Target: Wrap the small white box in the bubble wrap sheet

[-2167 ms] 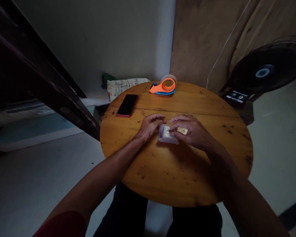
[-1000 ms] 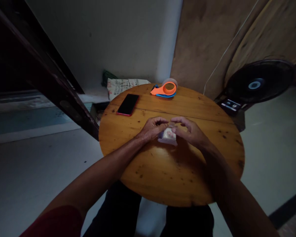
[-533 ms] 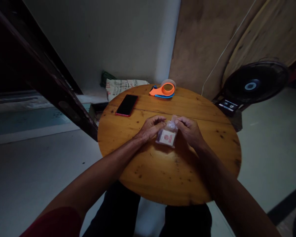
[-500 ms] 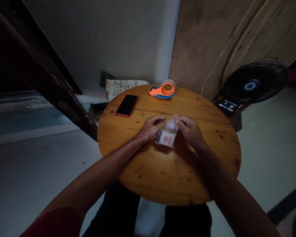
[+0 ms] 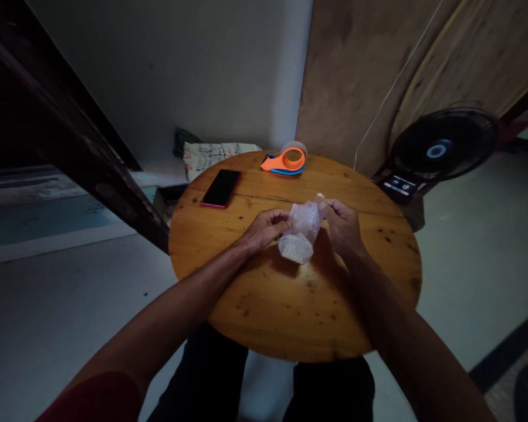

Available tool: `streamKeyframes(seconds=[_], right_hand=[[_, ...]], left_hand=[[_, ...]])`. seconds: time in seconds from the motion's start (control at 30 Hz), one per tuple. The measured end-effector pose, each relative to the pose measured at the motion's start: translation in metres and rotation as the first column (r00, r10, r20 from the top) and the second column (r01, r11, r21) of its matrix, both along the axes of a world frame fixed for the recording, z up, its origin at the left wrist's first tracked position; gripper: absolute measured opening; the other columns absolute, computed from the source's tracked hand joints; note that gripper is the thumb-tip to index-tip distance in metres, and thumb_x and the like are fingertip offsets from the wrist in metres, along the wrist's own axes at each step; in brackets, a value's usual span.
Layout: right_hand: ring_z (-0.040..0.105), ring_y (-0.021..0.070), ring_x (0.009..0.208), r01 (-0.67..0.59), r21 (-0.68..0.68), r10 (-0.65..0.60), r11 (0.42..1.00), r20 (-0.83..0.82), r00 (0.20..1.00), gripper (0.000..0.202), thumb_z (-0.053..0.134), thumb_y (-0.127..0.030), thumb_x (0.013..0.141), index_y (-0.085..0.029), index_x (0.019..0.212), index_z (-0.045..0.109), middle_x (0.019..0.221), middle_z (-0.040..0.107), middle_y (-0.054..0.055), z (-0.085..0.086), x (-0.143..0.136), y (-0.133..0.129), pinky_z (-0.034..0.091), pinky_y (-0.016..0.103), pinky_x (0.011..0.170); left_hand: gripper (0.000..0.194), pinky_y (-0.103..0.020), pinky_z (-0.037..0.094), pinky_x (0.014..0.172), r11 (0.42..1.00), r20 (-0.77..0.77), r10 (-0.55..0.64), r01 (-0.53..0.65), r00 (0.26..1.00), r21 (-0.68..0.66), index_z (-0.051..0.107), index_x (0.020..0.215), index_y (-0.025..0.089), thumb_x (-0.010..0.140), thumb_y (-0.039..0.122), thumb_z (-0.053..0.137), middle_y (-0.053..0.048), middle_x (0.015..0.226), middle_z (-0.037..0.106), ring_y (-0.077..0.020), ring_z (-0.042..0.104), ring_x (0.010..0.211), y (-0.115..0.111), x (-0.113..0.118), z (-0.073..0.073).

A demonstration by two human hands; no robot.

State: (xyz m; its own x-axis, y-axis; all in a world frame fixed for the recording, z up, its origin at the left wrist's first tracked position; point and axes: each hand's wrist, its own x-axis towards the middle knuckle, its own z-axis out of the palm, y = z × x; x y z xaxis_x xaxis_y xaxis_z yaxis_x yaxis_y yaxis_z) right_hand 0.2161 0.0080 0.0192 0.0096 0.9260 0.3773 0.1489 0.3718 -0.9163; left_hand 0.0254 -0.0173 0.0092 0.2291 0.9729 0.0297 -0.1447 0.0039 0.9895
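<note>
A sheet of clear bubble wrap (image 5: 305,221) is spread above the round table, partly around a small pale box (image 5: 294,251). My left hand (image 5: 268,227) pinches the wrap's left edge, thumb on top. On the other side, my right hand (image 5: 339,221) grips the upper right corner between thumb and fingers. A short strip of tape (image 5: 320,198) sticks up from that corner. The box sits at the near end of the wrap, its face blurred by the plastic.
On the wooden table (image 5: 264,316) a red-edged phone (image 5: 220,188) lies at the back left. An orange and blue tape dispenser (image 5: 286,160) stands at the far edge. A fan (image 5: 440,149) stands at the right, a printed sack (image 5: 215,155) behind the table.
The bubble wrap has been pulled open upward and is now spread wider. The printed face of the box no longer shows. My right hand has risen slightly with the corner.
</note>
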Motion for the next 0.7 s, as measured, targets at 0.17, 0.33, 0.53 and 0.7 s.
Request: streamKeyframes(seconds=[0.17,0.33,0.53,0.7], right_hand=[[0.044,0.0104,0.062,0.029,0.041,-0.027,0.999,-0.057,0.998,0.02,0.059,-0.033,0.081,-0.019,0.067,0.058,0.063,0.05,-0.004,0.0025,0.0002,0.0009,0.037,0.025,0.063],[0.043,0.0107,0.061,0.095,0.052,-0.091,0.994,-0.072,0.993,0.024,0.057,-0.039,0.082,-0.02,0.067,0.054,0.064,0.048,-0.004,0.0042,0.0014,0.0021,0.037,0.024,0.062],[0.05,0.0123,0.066,0.026,-0.027,-0.028,0.999,-0.074,0.997,0.026,0.057,-0.047,0.082,-0.022,0.076,0.058,0.071,0.055,-0.002,0.0057,0.0057,0.0037,0.042,0.025,0.065],[0.061,0.0172,0.079,-0.191,-0.217,0.17,0.957,-0.11,0.979,0.036,0.066,-0.049,0.075,-0.024,0.1,0.062,0.093,0.068,0.002,0.0088,0.0016,-0.0027,0.048,0.03,0.071]], left_hand=[[0.022,-0.021,0.043,0.063,0.999,-0.011,-0.04,0.04,0.999,0.01,0.066,0.08,0.013,0.067,0.029,0.074,0.0,0.075,0.064,-0.0088,0.056,0.064,0.0011,-0.0008,-0.0035],[0.021,-0.022,0.043,0.061,0.994,-0.077,-0.112,0.113,0.991,0.008,0.066,0.08,0.013,0.069,0.03,0.072,0.001,0.072,0.063,-0.0086,0.054,0.062,0.0011,-0.0017,-0.003],[0.016,-0.02,0.04,0.058,0.997,-0.109,-0.056,0.062,0.992,0.053,0.061,0.07,0.013,0.07,0.028,0.069,0.003,0.064,0.059,-0.0076,0.05,0.058,0.0025,0.0004,-0.0039],[0.019,-0.021,0.037,0.057,0.997,-0.084,0.047,-0.041,0.995,0.071,0.059,0.068,0.014,0.07,0.03,0.068,0.003,0.063,0.057,-0.0075,0.047,0.057,0.0033,0.001,-0.0061]])
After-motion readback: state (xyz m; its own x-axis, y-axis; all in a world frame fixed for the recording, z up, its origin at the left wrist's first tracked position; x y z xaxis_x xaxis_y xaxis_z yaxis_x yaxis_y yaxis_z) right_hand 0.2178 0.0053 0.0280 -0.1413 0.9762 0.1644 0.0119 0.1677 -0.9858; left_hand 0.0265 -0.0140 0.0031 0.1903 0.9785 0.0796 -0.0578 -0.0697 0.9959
